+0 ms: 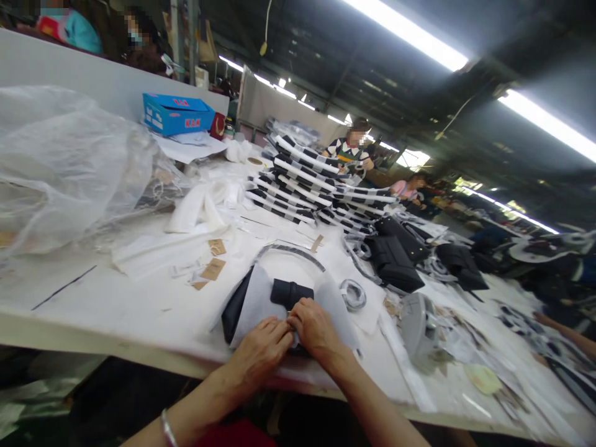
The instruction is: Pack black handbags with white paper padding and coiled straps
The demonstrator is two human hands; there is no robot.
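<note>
Bag [234, 308], near edge of table [144, 307]: sheet [255, 297] on, tab [292, 293] bare, covering seemingly partial; left hand [264, 343] and right hand [315, 324] meeting, fingers curled, grip unclear.

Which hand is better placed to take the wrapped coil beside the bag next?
Right, probably: the wrapped coil lies on that side of the black bag, nearer the right hand. The left hand would likely have to reach past it. Both are at the bag's front.

Left grip [270, 343] and right grip [315, 326] meet on a black bag [282, 292] atop a white table [135, 304].
</note>
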